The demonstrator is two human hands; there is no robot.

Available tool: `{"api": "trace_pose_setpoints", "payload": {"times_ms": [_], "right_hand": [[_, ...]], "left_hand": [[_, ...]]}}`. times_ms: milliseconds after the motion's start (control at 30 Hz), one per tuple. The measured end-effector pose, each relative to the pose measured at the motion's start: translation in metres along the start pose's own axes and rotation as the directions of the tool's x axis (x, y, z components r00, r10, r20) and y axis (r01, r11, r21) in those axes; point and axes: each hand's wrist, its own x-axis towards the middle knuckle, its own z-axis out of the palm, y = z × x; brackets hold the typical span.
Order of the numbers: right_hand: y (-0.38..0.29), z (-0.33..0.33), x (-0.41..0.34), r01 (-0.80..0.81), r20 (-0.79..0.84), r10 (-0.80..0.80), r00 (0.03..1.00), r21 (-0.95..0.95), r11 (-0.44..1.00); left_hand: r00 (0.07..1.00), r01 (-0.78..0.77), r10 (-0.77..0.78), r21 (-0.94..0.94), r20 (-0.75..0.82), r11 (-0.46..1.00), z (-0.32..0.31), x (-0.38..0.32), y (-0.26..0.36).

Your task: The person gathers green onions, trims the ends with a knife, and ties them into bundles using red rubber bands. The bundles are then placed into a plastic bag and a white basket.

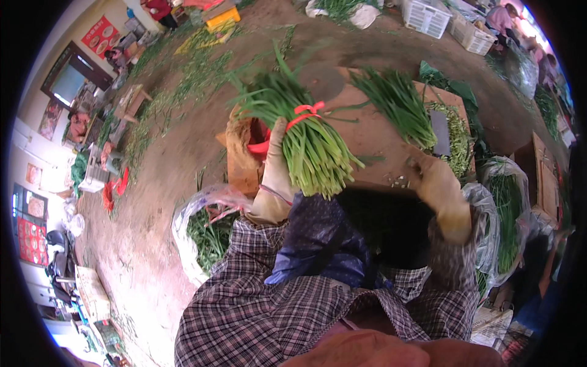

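Note:
My left hand (276, 160), in a pale glove, is closed around a bundle of long green leafy stalks (316, 158) tied with a red band (305, 115). The cut ends point down towards me. My right hand (429, 169), gloved and blurred by motion, is over the near right part of the wooden board (367, 133); its fingers are not clear. Just above it lies a second bunch of green stalks (399, 105). A cleaver blade (440, 132) rests beside that bunch, next to a pile of chopped stalk ends (454, 142). Red strips (259, 147) lie at the board's left side.
A plastic bag of greens (208, 238) stands at my left, and bagged long greens (504, 220) stand at my right. White crates (426, 18) are at the back. Loose leaves (169, 87) litter the floor. Other people sit at work along both sides.

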Motion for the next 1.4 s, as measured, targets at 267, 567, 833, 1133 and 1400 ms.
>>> {"api": "trace_pose_setpoints", "payload": {"times_ms": [267, 567, 833, 1133, 1400], "right_hand": [[-0.155, -0.038, 0.023, 0.206, -0.165, -0.238, 0.957, -0.189, 0.96], [-0.139, -0.014, 0.024, 0.155, -0.298, -0.147, 0.943, 0.005, 0.988], [-0.092, 0.029, 0.021, 0.143, -0.398, -0.137, 0.907, -0.014, 0.99], [0.012, 0.08, -0.028, 0.014, -0.218, 0.017, 0.976, 0.138, 0.99], [0.13, 0.051, -0.024, -0.384, -0.137, 0.413, 0.9, 0.196, 0.902]], "left_hand": [[0.894, -0.329, 0.365, 0.173, -0.259, 0.928, -0.012, 0.051, -0.01], [0.917, -0.361, 0.378, 0.142, -0.129, 0.922, -0.015, 0.058, -0.014], [0.911, -0.362, 0.392, 0.203, -0.129, 0.91, -0.014, 0.065, -0.025], [0.919, -0.133, 0.22, 0.268, -0.327, 0.954, -0.071, 0.069, -0.087], [0.92, 0.284, -0.083, 0.504, -0.384, 0.816, -0.08, 0.054, -0.076]]}}
